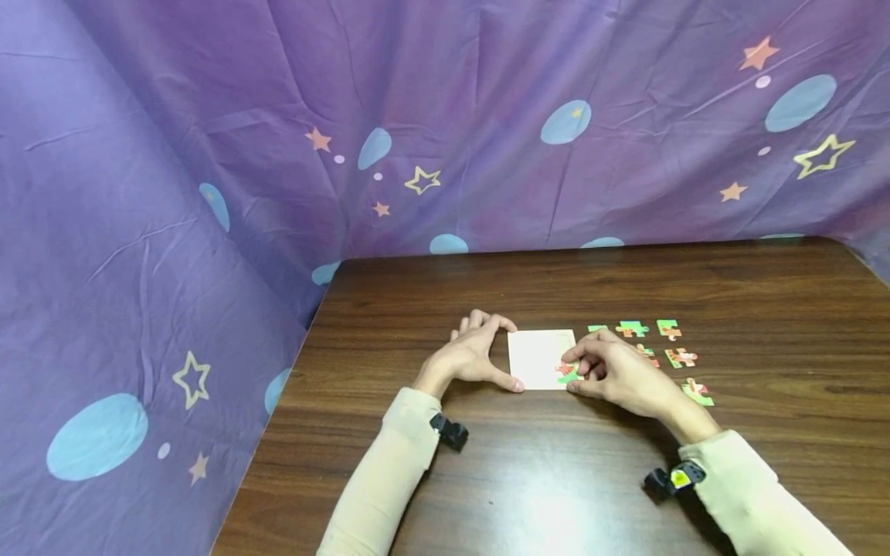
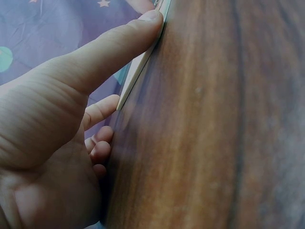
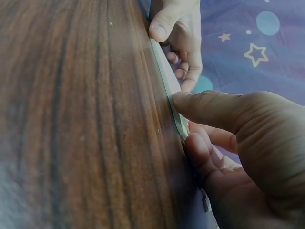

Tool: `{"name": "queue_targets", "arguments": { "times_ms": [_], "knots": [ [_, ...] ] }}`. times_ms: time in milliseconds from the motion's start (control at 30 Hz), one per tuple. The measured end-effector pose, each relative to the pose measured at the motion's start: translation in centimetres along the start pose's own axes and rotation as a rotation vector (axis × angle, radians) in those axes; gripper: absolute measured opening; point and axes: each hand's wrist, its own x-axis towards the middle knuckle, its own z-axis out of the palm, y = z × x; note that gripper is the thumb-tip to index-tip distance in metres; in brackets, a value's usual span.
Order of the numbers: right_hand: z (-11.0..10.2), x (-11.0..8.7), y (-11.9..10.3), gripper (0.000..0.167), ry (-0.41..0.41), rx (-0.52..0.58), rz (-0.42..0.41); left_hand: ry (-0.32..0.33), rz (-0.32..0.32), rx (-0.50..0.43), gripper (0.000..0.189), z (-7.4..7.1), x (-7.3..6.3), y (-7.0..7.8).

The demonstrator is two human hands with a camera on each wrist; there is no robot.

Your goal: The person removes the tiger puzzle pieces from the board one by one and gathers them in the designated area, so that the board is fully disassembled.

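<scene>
A pale square puzzle board (image 1: 538,359) lies flat on the table between both hands. My left hand (image 1: 471,354) holds its left side, the thumb at the near corner and the index finger at the far corner. In the left wrist view that thumb (image 2: 128,38) rests on the board's edge. A red and green jigsaw piece (image 1: 566,374) lies in the board's near right corner. My right hand (image 1: 626,374) has its thumb and index finger around this piece. In the right wrist view the right thumb (image 3: 214,109) touches the board's edge; the piece itself is hidden there.
Several loose jigsaw pieces lie right of the board, among them a top one (image 1: 668,329), a middle one (image 1: 681,357) and a near one (image 1: 698,391); others are partly behind the right hand. The brown wooden table (image 1: 389,309) meets a purple star-patterned cloth (image 1: 487,201).
</scene>
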Motion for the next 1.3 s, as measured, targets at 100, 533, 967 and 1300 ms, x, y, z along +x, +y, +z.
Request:
{"name": "queue_targets", "arguments": {
  "times_ms": [100,533,967,1300],
  "knots": [
    [0.0,0.0,0.0,0.037,-0.002,0.010,-0.008,-0.002,0.001,0.005,0.103,-0.1,-0.1,0.1],
    [-0.3,0.3,-0.5,0.037,-0.006,-0.013,0.037,0.016,0.014,-0.010,0.102,0.2,0.8,-0.5],
    [-0.3,0.1,-0.5,0.039,-0.020,0.017,0.046,0.023,0.031,-0.020,0.101,0.1,0.6,-0.3],
    [0.1,-0.1,-0.4,0.040,-0.015,0.024,0.057,0.027,0.033,-0.023,0.099,0.3,0.2,-0.3]
  ]
}}
